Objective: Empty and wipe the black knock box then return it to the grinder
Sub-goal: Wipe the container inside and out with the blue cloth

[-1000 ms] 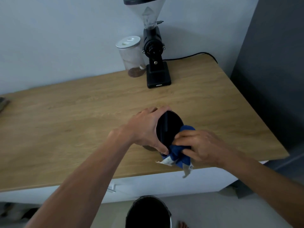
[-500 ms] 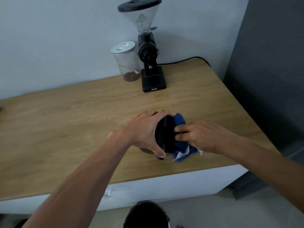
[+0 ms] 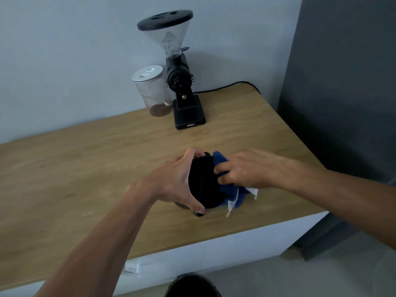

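Observation:
The black knock box (image 3: 203, 185) lies tipped on its side above the wooden counter (image 3: 85, 168), its opening turned to the right. My left hand (image 3: 177, 181) grips it around the body. My right hand (image 3: 246, 170) presses a blue cloth (image 3: 231, 191) into and against the opening, fingers bent on the cloth. A white tag hangs from the cloth. The black grinder (image 3: 182, 88) with its clear hopper stands at the back of the counter, well beyond both hands.
A clear jar with a white lid (image 3: 152, 91) stands just left of the grinder, and a black cable (image 3: 227, 86) runs behind it. A dark bin (image 3: 192, 285) sits on the floor below the counter's front edge. A grey wall (image 3: 342, 82) bounds the right side.
My right hand with the blue cloth has moved up from the lower rim to the upper part of the opening. The box has shifted a little further onto the counter.

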